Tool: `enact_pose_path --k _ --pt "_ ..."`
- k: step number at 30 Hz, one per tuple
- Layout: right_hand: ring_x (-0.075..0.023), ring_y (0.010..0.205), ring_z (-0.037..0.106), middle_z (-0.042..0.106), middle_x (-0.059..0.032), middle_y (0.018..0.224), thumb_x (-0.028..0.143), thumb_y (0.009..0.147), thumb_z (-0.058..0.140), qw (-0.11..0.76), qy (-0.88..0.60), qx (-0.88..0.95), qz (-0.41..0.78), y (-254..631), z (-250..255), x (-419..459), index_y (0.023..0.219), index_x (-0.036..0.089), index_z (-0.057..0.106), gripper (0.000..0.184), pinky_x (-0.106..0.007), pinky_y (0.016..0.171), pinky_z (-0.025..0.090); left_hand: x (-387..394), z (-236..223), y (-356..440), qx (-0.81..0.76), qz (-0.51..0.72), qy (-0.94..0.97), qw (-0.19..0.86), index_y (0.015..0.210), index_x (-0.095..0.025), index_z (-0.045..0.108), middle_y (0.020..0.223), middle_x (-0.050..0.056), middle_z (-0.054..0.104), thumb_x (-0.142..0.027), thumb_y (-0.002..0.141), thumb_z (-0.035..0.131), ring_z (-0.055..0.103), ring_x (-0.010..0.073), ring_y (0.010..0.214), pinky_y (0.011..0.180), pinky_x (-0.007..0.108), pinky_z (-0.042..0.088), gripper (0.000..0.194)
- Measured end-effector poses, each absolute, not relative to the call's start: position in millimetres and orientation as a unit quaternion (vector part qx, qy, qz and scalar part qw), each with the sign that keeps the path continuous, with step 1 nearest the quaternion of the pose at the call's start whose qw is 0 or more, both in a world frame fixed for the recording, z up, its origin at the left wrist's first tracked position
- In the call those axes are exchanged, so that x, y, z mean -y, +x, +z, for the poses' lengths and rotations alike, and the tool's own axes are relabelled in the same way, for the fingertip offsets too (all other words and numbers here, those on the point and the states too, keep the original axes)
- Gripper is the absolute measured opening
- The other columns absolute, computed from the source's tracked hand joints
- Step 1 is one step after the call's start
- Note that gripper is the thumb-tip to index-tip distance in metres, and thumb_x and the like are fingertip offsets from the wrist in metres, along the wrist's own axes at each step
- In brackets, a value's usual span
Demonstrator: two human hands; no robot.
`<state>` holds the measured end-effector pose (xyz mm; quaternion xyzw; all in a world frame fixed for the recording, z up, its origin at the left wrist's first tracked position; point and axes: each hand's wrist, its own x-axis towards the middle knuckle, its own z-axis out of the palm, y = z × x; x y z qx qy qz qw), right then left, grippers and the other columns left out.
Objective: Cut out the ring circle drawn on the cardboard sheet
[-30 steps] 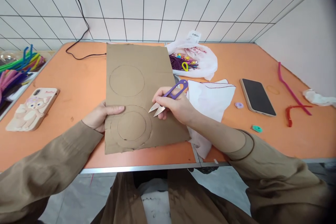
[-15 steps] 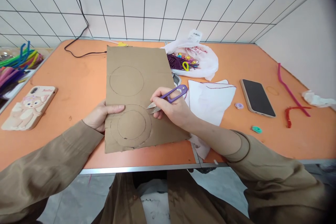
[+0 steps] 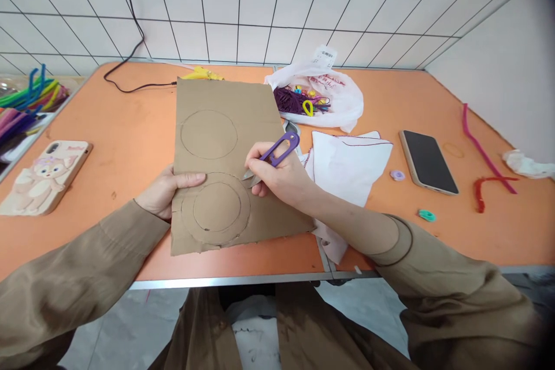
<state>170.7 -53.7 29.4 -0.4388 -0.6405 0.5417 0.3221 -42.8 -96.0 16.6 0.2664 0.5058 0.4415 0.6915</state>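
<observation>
Left hand (image 3: 161, 193) is pinching cardboard (image 3: 230, 164) by its edge | right hand (image 3: 284, 179) is gripping scissors (image 3: 274, 160), blades pointing at drawn circle (image 3: 215, 207) | firm bracing is probably helping accuracy

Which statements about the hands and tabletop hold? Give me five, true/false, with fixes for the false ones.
1. The bare right hand holds small purple-handled metal scissors. True.
2. The bare left hand touches nothing. False: it grips the left edge of the flat brown cardboard sheet.
3. The sheet bears a thin drawn circle above two nested ones. True.
4. The flat, rectangular, black-screened phone lies left of the sheet. False: it lies to the right.
5. Dark purple yarn sits in the open white plastic bag. True.
</observation>
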Motion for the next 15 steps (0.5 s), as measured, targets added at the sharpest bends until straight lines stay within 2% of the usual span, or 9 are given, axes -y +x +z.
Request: enact_pose_path --k 7,12,15 --pt "-0.0122 0.043 0.063 0.05 0.0055 0.053 0.021 0.078 0.053 0.316 -0.448 0.647 0.53 169.1 30.0 53.1 0.069 0.018 0.051 0.009 -0.016 0.034 0.043 97.2 20.3 -42.2 -0.512 0.443 0.261 0.688 0.1 -0.011 0.074 0.103 0.016 0.076 -0.014 0.069 0.076 0.071 0.0353 0.097 0.079 0.043 0.063 0.032" --pt "-0.0107 0.044 0.062 0.051 0.0043 0.057 0.02 0.08 0.051 0.307 -0.427 0.684 0.506 168.3 30.5 55.0 0.069 0.018 0.05 0.01 -0.015 0.036 0.039 97.0 18.7 -40.9 -0.524 0.438 0.26 0.683 0.097 -0.011 0.074 0.103 0.016 0.076 -0.015 0.068 0.076 0.072 0.0358 0.096 0.078 0.043 0.063 0.03" --pt "-0.0093 0.043 0.06 0.05 0.0043 0.056 0.018 0.079 0.049 0.301 -0.416 0.708 0.485 166.5 32.2 55.7 0.067 0.018 0.049 0.012 -0.016 0.037 0.039 97.7 18.0 -40.5 -0.52 0.44 0.261 0.684 0.097 -0.011 0.074 0.102 0.016 0.076 -0.015 0.067 0.078 0.072 0.0348 0.093 0.074 0.04 0.064 0.031"
